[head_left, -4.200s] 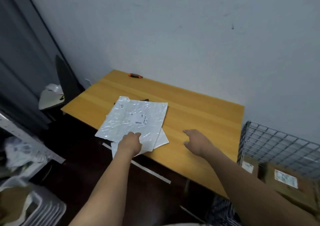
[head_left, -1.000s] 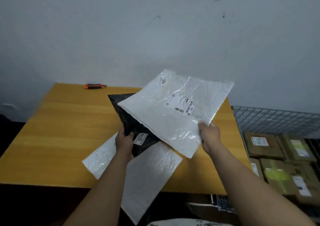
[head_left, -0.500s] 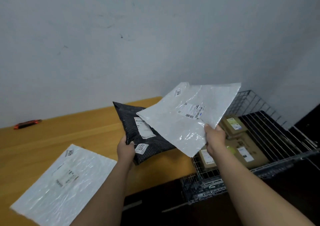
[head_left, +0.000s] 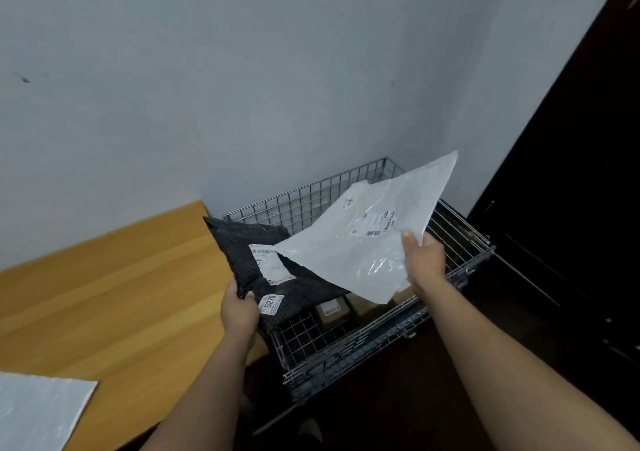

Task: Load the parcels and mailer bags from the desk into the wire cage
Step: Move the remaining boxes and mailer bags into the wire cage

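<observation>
Over the grey wire cage (head_left: 346, 350), my left hand (head_left: 239, 307) pinches the black dotted plastic mailer (head_left: 301, 291) and my right hand (head_left: 424, 260) grips the crinkled white plastic mailer (head_left: 363, 242). Both have swung across from the orange wooden desk (head_left: 121, 277), so I judge dropping is next.

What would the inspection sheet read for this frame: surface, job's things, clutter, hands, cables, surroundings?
Surface: wooden desk, with a second white mailer bag lying at its near-left corner.
Job's things: black mailer bag stickered 5270 and white mailer bag, both held over the wire cage; cardboard parcels lie inside it.
Clutter: nothing seen.
Hands: left hand grips the black bag's corner; right hand pinches the white bag's edge.
Cables: nothing seen.
Surroundings: pale wall behind; dark panel at right.
</observation>
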